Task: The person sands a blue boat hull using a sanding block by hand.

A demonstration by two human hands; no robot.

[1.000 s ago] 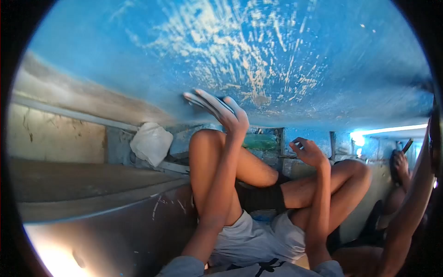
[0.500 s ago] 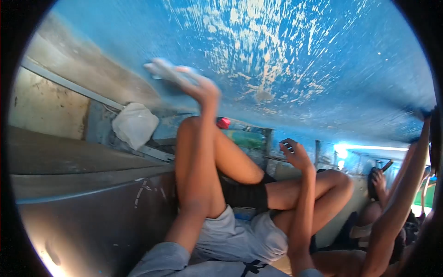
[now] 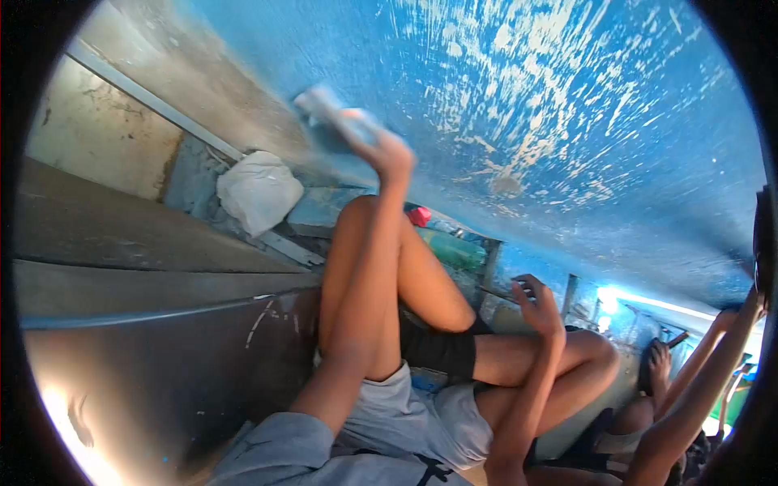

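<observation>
Blue scuffed surface [image 3: 494, 121], left hand [image 3: 356, 131] blurred against it, grip unclear, right hand [image 3: 540, 306] raised, loosely half-curled.

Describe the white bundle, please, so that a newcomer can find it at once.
Start from the big blue surface across the top, and find the left hand near its left side. Down and left from this hand, left of the left knee, the white bundle overlaps the grey rail. Its rounded, crumpled shape sets it apart from the straight rail.
</observation>
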